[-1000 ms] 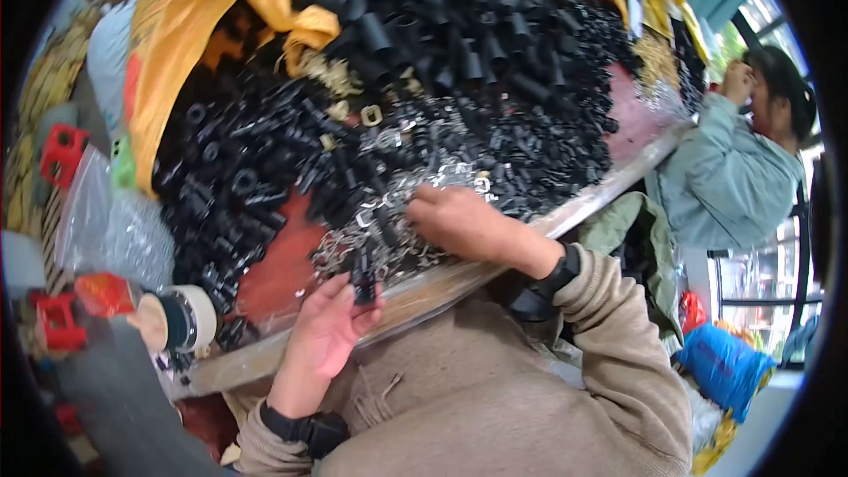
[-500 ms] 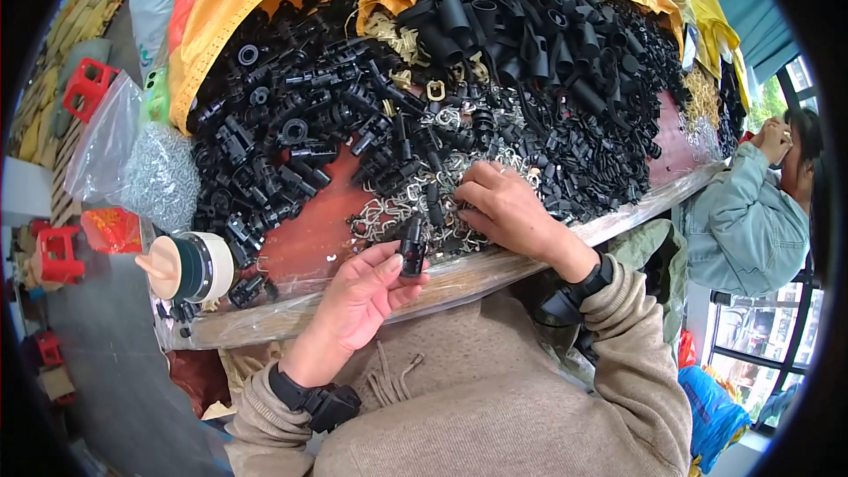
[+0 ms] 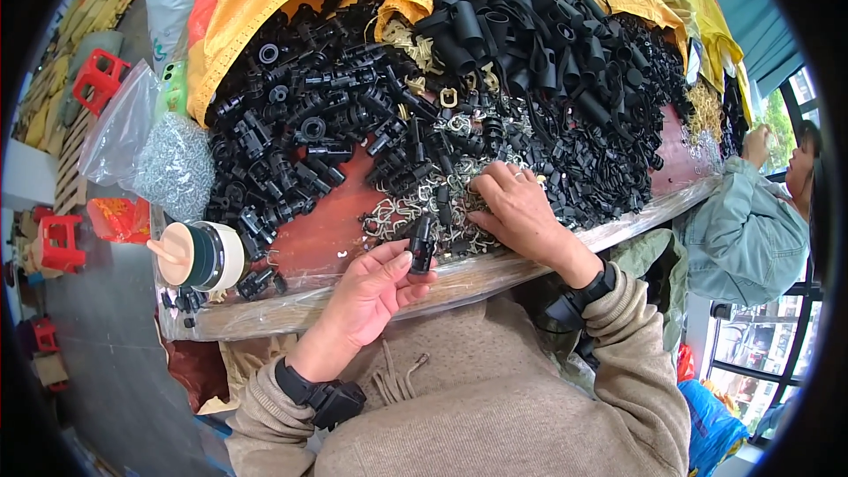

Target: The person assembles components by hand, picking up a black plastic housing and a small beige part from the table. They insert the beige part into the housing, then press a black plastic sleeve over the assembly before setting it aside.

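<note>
A: Head view. State the left hand's grip.

B: The left hand holds a small black plastic fitting upright, pinched between thumb and fingertips, at the near edge of the desk.

A: And the right hand?

B: The right hand lies palm down on a scatter of small metal clips, fingers spread and bent. Whether the fingers pinch a clip cannot be told.

A: Position of the fitting relative to the clips?

B: Just beside their near edge, close to the right hand.

A: Surroundings?

B: A large heap of black plastic parts covers the far desk, with yellow sacks behind it. A tape roll stands at the left edge. Another person in a pale jacket sits at the right.
</note>
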Tool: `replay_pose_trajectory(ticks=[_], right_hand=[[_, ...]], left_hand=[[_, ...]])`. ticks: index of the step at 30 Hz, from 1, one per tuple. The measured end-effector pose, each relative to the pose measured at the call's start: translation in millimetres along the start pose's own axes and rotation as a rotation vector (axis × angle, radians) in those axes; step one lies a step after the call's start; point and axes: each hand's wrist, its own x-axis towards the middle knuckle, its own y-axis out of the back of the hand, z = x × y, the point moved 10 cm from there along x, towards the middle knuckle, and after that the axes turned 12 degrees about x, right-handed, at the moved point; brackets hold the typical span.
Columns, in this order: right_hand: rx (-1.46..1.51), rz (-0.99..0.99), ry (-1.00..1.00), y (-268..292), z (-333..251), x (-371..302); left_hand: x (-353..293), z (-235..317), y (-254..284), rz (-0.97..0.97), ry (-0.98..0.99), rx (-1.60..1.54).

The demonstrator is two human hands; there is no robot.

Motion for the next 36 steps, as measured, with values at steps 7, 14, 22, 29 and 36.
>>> replay_pose_trajectory(ticks=[7, 14, 22, 29, 36], right_hand=[[-0.018, -0.126, 0.006, -19.9, 1.3, -0.9], [0.347, 0.018, -0.083, -6.1, 15.0, -0.2], [0.197, -0.023, -0.021, -6.0, 2.3, 0.8], [-0.006, -0.117, -0.039, -28.8, 9.7, 1.1], [-0.041, 0.022, 0.110, -4.7, -6.6, -2.2]], left_hand=[[-1.0, 0.7, -1.1, 0.003, -0.008, -0.006], [-2.0, 2.7, -1.8, -0.003, -0.022, -0.012], [-0.7, 3.6, -0.6, 0.020, -0.035, -0.012], [0.4, 4.1, -1.8, 0.007, -0.033, -0.021], [0.1, 3.0, -2.8, -0.012, -0.034, -0.023]])
